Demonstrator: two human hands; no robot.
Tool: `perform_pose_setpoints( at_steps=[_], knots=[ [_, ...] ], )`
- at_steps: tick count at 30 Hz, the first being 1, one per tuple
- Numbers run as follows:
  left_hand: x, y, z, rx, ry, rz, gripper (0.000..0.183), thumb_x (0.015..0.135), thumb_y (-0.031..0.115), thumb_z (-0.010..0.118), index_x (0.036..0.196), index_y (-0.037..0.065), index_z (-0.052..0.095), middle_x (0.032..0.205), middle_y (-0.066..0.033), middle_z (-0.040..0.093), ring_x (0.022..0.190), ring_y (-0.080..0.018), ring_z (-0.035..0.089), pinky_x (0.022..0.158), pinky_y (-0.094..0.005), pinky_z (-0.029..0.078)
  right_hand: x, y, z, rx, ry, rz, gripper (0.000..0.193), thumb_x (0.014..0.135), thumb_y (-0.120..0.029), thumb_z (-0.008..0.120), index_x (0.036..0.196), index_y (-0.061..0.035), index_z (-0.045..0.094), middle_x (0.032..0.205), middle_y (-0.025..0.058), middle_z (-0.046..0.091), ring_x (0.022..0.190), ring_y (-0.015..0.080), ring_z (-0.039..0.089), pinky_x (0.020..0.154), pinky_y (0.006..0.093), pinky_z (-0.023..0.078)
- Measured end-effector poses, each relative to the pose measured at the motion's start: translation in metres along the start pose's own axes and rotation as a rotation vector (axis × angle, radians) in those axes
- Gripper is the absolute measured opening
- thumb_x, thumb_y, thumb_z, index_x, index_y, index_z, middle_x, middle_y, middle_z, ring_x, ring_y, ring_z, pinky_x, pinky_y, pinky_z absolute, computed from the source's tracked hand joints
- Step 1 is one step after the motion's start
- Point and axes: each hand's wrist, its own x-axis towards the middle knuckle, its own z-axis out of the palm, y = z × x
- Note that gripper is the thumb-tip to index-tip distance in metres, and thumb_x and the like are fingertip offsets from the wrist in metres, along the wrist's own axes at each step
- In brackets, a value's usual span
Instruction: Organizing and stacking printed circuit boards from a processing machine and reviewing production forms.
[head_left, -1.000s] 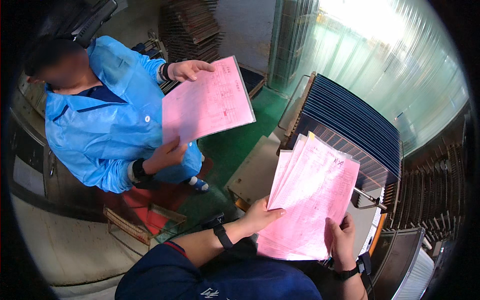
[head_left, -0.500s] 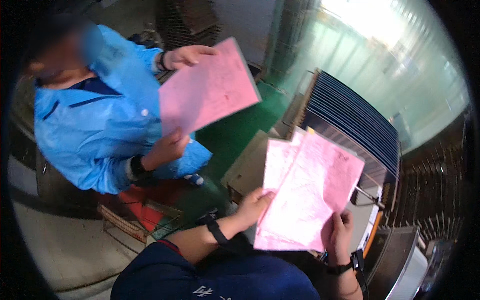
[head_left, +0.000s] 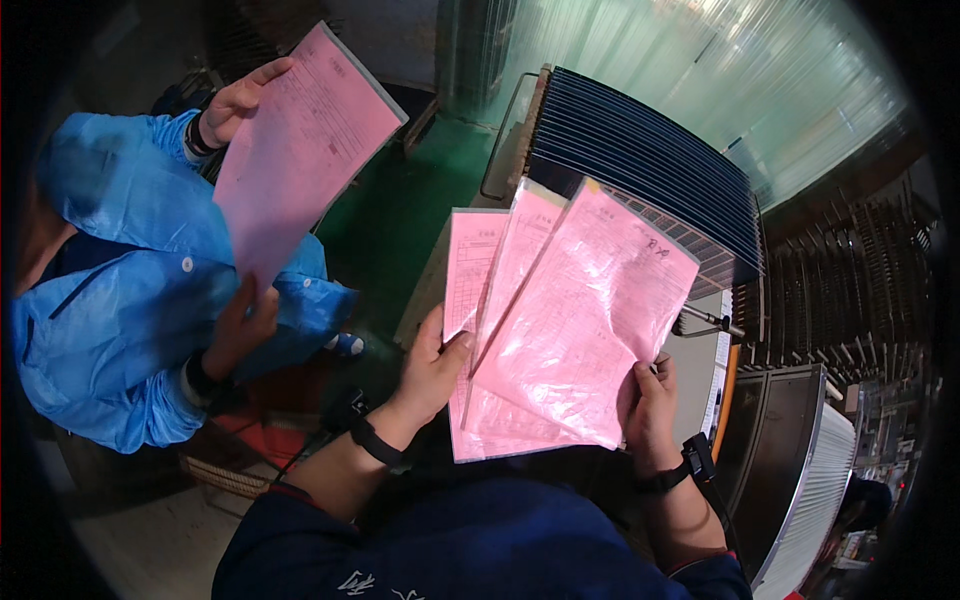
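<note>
Three pink printed sheets in clear plastic sleeves are fanned out in front of me. My left hand (head_left: 430,372) grips the left side of the fan, thumb on top and the other fingers underneath. Leftmost is a pink sheet with a ruled grid (head_left: 472,255), overlapped by a middle sheet (head_left: 530,230). The front sheet (head_left: 590,320) lies on top, creased and shiny, with dark handwriting near its upper right corner. My right hand (head_left: 650,400) pinches its lower right edge. Both wrists wear black straps.
On my left, a person in a blue coat (head_left: 120,290) holds another sleeved pink sheet (head_left: 310,130) in both hands. Beyond my sheets stands a rack of dark panels (head_left: 640,140). Metal racks (head_left: 830,280) and a metal cabinet (head_left: 780,430) are at right. Translucent strips (head_left: 700,50) hang behind.
My sheets have spread wider, so the leftmost one now shows its grid. My left hand has moved left and up with them. The view has shifted, and the other person appears farther left.
</note>
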Motion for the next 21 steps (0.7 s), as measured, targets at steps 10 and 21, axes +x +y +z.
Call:
perform_pose_setpoints(
  at_steps=[10,21],
  knots=[
    [0.024,0.001,-0.023,-0.197,0.036,-0.143,0.036,0.105,0.016,0.054,0.140,0.006,0.051,0.131,-0.0042,0.061,0.117,-0.0126,0.056,0.104,-0.0302,0.043,0.003,-0.004,0.006,0.055,0.085,0.024,0.023,0.096,0.007,0.047,0.118,0.0015,0.051,0.120,0.0165,0.062,0.114,0.0230,0.060,0.110,0.0384,0.043],
    [0.028,0.006,-0.012,-0.214,-0.019,-0.139,0.037,0.101,0.019,0.064,0.134,0.006,0.055,0.128,-0.0037,0.063,0.115,-0.0121,0.057,0.102,-0.0304,0.045,-0.005,-0.010,0.023,0.017,0.017,0.119,0.020,0.099,-0.001,0.052,0.119,-0.0033,0.052,0.118,0.0135,0.064,0.109,0.0209,0.063,0.101,0.0355,0.050]
  ],
)
